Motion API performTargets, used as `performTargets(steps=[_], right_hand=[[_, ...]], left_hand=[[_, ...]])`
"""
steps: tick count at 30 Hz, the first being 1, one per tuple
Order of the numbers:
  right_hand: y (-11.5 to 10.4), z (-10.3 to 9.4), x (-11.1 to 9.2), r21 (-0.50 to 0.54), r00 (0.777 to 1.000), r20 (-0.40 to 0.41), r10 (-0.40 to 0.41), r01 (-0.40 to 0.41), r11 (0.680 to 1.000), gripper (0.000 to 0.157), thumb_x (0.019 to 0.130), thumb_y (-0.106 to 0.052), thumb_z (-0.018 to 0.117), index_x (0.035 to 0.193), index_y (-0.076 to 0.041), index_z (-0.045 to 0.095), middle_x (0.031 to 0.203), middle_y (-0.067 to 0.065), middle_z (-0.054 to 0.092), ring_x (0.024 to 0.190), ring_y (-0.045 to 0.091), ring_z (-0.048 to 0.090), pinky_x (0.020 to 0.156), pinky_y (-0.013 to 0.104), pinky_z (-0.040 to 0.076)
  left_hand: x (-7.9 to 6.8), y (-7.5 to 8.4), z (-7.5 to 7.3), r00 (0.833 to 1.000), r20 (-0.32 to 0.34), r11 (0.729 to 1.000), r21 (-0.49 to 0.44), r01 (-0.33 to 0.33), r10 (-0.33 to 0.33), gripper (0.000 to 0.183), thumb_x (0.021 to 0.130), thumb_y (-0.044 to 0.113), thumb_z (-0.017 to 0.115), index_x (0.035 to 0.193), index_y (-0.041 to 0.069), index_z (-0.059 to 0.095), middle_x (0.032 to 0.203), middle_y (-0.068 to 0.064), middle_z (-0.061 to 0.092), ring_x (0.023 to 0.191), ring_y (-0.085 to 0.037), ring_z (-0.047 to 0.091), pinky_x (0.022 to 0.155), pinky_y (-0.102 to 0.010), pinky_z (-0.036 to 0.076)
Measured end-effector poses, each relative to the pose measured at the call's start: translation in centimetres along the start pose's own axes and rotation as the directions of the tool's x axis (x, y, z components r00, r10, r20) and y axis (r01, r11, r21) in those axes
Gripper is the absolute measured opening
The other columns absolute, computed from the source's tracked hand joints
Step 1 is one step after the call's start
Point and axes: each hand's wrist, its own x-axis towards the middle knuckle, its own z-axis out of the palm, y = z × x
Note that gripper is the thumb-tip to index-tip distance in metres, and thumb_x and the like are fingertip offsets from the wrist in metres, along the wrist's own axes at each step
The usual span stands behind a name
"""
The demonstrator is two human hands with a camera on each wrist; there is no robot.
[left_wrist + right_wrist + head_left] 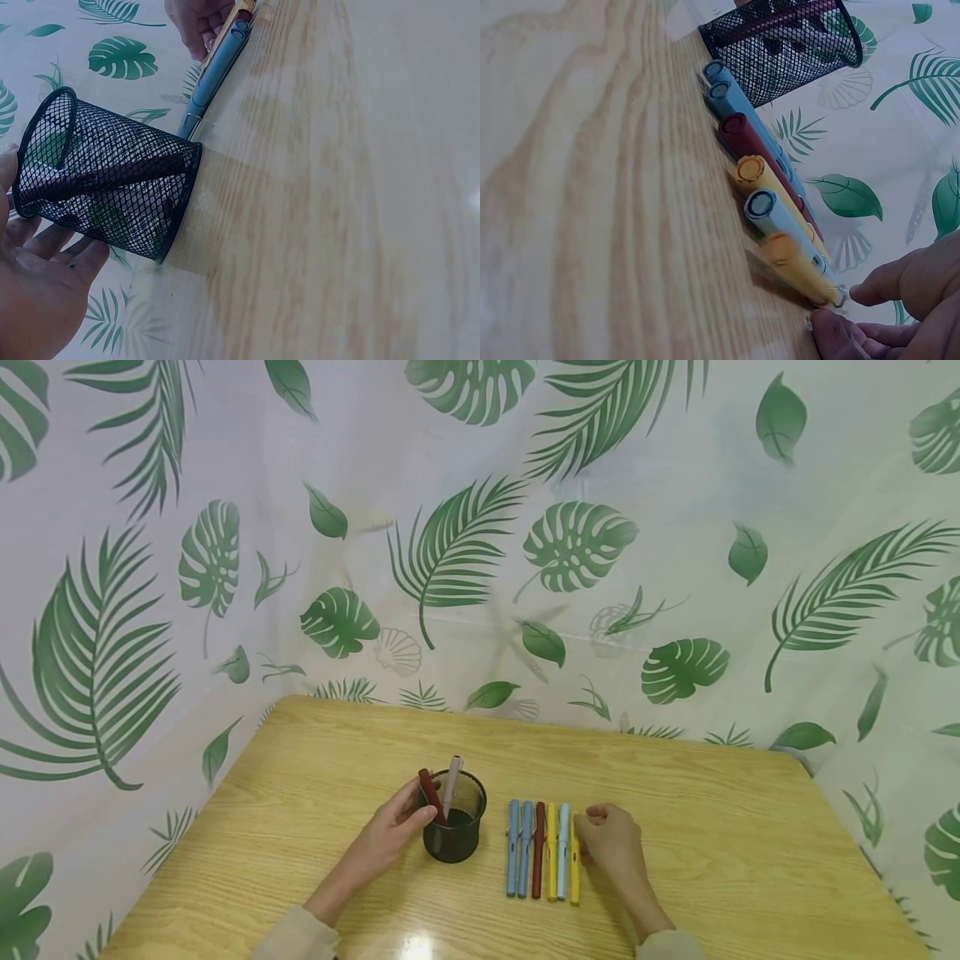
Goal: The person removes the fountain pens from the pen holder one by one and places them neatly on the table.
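A black mesh pen cup (452, 842) stands upright on the table, with a dark red pen (431, 793) and a pale grey-pink pen (452, 783) leaning inside. My left hand (392, 825) grips the cup from its left side, thumb near the rim by the dark red pen. To the cup's right lies a row of pens: two blue (513, 852), one dark red (537, 852), one yellow (552, 853), one light blue (562, 853). At the row's right end, my right hand (613, 843) pinches the clip end of another yellow pen (799, 271), which looks blurred in the right wrist view.
The wood-grain table (360, 735) reaches back to a white cloth (480, 660) printed with green leaves. That cloth hangs along the back and both sides. A bright glare spot shows on the tabletop near the front.
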Motion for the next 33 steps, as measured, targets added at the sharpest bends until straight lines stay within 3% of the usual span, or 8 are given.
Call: performTargets(steps=[5,9,14,19,27,33], right_hand=[[0.0,0.0,0.0,0.039,1.0,0.008,-0.001,0.001,0.999,0.038,0.099,-0.007,0.059,0.125,0.021,0.055,0.091,0.022,0.072,0.065,0.02,0.069,0.057,0.031,0.061],[0.0,0.0,0.0,-0.025,0.999,-0.024,-0.025,0.024,0.999,0.037,0.1,-0.011,0.06,0.122,0.019,0.059,0.099,0.028,0.072,0.076,0.029,0.073,0.059,0.033,0.062],[-0.1,-0.1,-0.1,-0.107,0.997,-0.061,-0.041,0.034,0.994,0.037,0.101,-0.016,0.059,0.121,0.016,0.062,0.109,0.032,0.07,0.097,0.043,0.071,0.072,0.042,0.063],[-0.4,-0.1,-0.1,-0.095,0.996,-0.077,-0.032,0.025,0.995,0.037,0.102,-0.017,0.058,0.123,0.013,0.064,0.11,0.03,0.07,0.098,0.041,0.07,0.075,0.042,0.062],[-2.3,0.8,-0.3,0.06,0.996,-0.091,-0.019,0.024,0.998,0.031,0.101,-0.013,0.062,0.121,0.01,0.067,0.098,0.021,0.071,0.071,0.021,0.068,0.055,0.022,0.052],[-3.7,1.9,-0.4,0.191,0.999,-0.05,-0.007,0.017,0.981,0.031,0.102,-0.012,0.062,0.125,0.009,0.065,0.1,0.023,0.07,0.077,0.025,0.069,0.061,0.028,0.058]], left_hand=[[0.0,0.0,0.0,1.0,-0.007,1.0,0.0,0.013,-0.013,0.064,0.11,0.026,0.054,0.163,0.003,0.026,0.159,-0.024,0.04,0.146,-0.041,0.039,0.118,-0.056,0.034],[-0.1,0.1,0.0,1.0,-0.012,1.0,-0.003,0.019,-0.019,0.065,0.11,0.026,0.055,0.163,0.003,0.026,0.16,-0.023,0.038,0.146,-0.041,0.038,0.118,-0.056,0.033],[-0.1,0.1,0.1,1.0,-0.012,1.0,0.0,0.019,-0.019,0.065,0.11,0.026,0.055,0.163,0.002,0.026,0.16,-0.024,0.038,0.147,-0.041,0.037,0.118,-0.056,0.033],[-0.1,0.1,0.1,1.0,-0.012,1.0,-0.006,0.023,-0.023,0.065,0.11,0.025,0.055,0.163,0.002,0.026,0.161,-0.024,0.037,0.147,-0.041,0.037,0.118,-0.056,0.033],[0.0,0.1,0.0,1.0,-0.003,1.0,0.005,0.009,-0.009,0.065,0.11,0.025,0.054,0.163,0.002,0.025,0.162,-0.024,0.034,0.148,-0.041,0.035,0.118,-0.056,0.032],[0.0,0.0,0.0,1.0,0.002,1.0,-0.018,0.016,-0.016,0.063,0.11,0.024,0.054,0.163,0.004,0.027,0.161,-0.025,0.035,0.145,-0.044,0.039,0.117,-0.057,0.035]])
